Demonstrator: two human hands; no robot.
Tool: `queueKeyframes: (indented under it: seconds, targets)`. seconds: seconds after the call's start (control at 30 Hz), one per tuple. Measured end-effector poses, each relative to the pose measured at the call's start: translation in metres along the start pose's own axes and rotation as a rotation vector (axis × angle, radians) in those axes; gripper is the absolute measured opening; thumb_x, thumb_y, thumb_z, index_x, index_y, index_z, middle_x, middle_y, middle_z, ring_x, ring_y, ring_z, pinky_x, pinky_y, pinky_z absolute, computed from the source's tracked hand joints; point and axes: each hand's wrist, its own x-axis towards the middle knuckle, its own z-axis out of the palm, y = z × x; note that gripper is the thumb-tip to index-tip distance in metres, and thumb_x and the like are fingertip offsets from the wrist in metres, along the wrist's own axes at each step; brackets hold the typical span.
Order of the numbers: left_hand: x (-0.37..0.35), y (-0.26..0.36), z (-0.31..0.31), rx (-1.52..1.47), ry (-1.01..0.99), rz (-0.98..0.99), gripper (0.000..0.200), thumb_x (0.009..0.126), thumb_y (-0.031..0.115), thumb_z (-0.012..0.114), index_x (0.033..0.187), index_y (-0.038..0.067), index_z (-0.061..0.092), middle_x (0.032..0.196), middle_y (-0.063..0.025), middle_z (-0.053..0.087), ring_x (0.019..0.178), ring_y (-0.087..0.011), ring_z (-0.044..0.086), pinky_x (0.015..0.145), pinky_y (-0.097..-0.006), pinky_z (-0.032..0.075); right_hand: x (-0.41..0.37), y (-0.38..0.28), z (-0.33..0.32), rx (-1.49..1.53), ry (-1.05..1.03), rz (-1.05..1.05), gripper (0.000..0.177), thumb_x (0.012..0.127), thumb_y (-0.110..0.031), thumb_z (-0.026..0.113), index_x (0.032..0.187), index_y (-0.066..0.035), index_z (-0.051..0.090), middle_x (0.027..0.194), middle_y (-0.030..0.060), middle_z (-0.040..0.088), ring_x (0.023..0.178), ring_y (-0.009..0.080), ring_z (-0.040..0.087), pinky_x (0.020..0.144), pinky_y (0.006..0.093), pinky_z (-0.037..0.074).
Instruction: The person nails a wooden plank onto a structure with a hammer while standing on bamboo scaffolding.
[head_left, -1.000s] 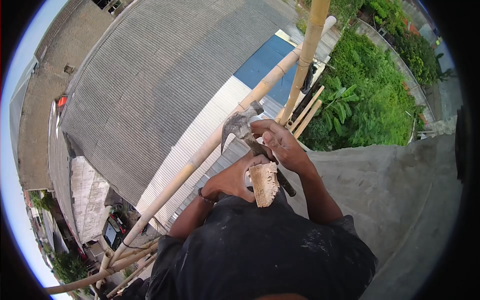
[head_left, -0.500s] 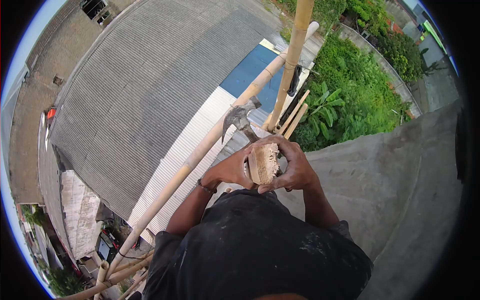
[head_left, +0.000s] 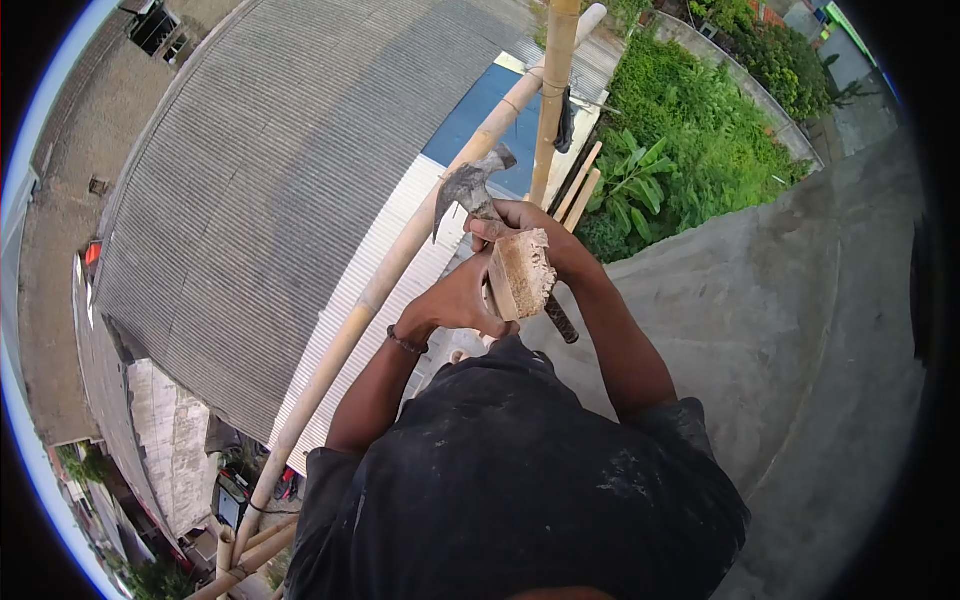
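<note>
A short block of wood [head_left: 520, 275] with a rough, splintered end is in front of my chest. My left hand [head_left: 455, 298] is closed around its left side, with the fingers partly hidden behind it. Just beyond the block, my right hand [head_left: 545, 235] grips a claw hammer [head_left: 470, 190] high on the handle, close under the metal head. The hammer's claw points left, and the dark end of its handle sticks out below the block on the right. The handle's middle is hidden by the block.
A bamboo rail [head_left: 375, 295] runs diagonally past my left side and meets an upright bamboo pole [head_left: 553, 100]. Below lie a corrugated roof [head_left: 270, 170] and a blue panel [head_left: 470, 115]. A grey cement wall [head_left: 740, 330] rises on my right; greenery [head_left: 690, 130] lies beyond it.
My right hand has moved from the block's right side up to the hammer's neck, and the handle end now shows. The left hand and block have shifted slightly upward in view.
</note>
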Motion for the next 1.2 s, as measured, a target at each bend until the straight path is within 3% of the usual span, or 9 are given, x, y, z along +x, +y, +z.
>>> queueKeyframes:
  seconds: [0.2,0.27,0.33,0.4,0.53,0.67,0.8,0.97,1.2]
  targets:
    - [-0.006,0.011,0.001,0.066,0.079,-0.075,0.084,0.055,0.020,0.086,0.127,0.002,0.048,0.116,-0.0071,0.058,0.109,-0.0171,0.055,0.100,-0.0336,0.042,0.001,-0.004,0.006,-0.039,0.142,-0.098,0.032,0.094,-0.034,0.064,0.104,-0.003,0.059,0.082,-0.0019,0.059,0.072,0.0054,0.055,0.064,0.0223,0.047]
    - [-0.006,0.011,0.006,0.123,0.305,0.105,0.084,0.056,0.019,0.083,0.129,-0.003,0.047,0.119,-0.0138,0.056,0.115,-0.0212,0.053,0.101,-0.0337,0.039,-0.006,-0.015,0.005,-0.054,0.354,-0.274,0.029,0.096,-0.033,0.060,0.102,-0.004,0.058,0.080,-0.0024,0.056,0.069,0.0052,0.052,0.062,0.0228,0.044]
    - [-0.009,0.007,0.007,0.067,0.333,0.139,0.090,0.058,0.024,0.089,0.131,-0.003,0.044,0.120,-0.0141,0.058,0.114,-0.0215,0.055,0.098,-0.0340,0.043,-0.014,-0.020,0.000,-0.088,0.505,-0.396,0.025,0.100,-0.030,0.054,0.098,-0.005,0.055,0.074,-0.0033,0.046,0.061,0.0062,0.044,0.056,0.0227,0.037]
    - [-0.013,0.004,0.005,0.148,0.414,-0.028,0.096,0.061,0.031,0.091,0.133,-0.004,0.040,0.118,-0.0127,0.060,0.109,-0.0221,0.059,0.095,-0.0332,0.047,-0.026,-0.019,-0.011,-0.006,0.566,-0.436,0.025,0.100,-0.031,0.054,0.097,-0.006,0.053,0.071,-0.0042,0.041,0.057,0.0057,0.039,0.053,0.0220,0.034]
    - [-0.011,0.001,0.018,-0.186,0.741,0.095,0.073,0.069,0.036,0.087,0.118,-0.003,0.049,0.105,-0.0117,0.063,0.096,-0.0205,0.063,0.086,-0.0338,0.052,-0.061,-0.018,-0.014,0.044,0.586,-0.404,0.025,0.100,-0.031,0.054,0.096,-0.006,0.052,0.069,-0.0051,0.037,0.054,0.0044,0.035,0.050,0.0219,0.032]
    - [-0.005,-0.007,0.017,0.074,0.906,0.188,0.061,0.075,0.035,0.083,0.111,-0.003,0.050,0.102,-0.0115,0.062,0.091,-0.0190,0.063,0.078,-0.0326,0.053,-0.078,0.006,-0.013,0.139,0.567,-0.336,0.023,0.099,-0.029,0.056,0.093,-0.008,0.051,0.068,-0.0057,0.036,0.052,0.0035,0.034,0.046,0.0211,0.029]
    - [0.001,-0.007,0.023,-0.029,1.093,0.286,0.052,0.075,0.029,0.083,0.103,0.000,0.049,0.095,-0.0098,0.060,0.085,-0.0167,0.060,0.075,-0.0323,0.051,-0.087,0.027,-0.008,0.204,0.544,-0.246,0.021,0.097,-0.026,0.059,0.089,-0.010,0.050,0.062,-0.0072,0.034,0.045,0.0024,0.032,0.039,0.0204,0.026]
    - [0.015,0.004,0.019,-0.072,1.239,0.246,0.060,0.082,0.020,0.076,0.120,0.000,0.034,0.108,-0.0141,0.054,0.095,-0.0221,0.057,0.080,-0.0349,0.050,-0.094,0.044,-0.005,0.270,0.570,-0.182,0.022,0.097,-0.027,0.059,0.088,-0.009,0.050,0.062,-0.0079,0.033,0.044,0.0019,0.031,0.038,0.0198,0.026]
    - [0.017,-0.011,0.007,0.092,1.226,0.277,0.055,0.084,0.017,0.071,0.124,-0.004,0.039,0.106,-0.0160,0.057,0.093,-0.0231,0.058,0.082,-0.0374,0.048,-0.104,0.057,0.000,0.258,0.624,-0.159,0.025,0.097,-0.030,0.058,0.090,-0.008,0.051,0.062,-0.0080,0.034,0.044,0.0018,0.031,0.038,0.0195,0.026]
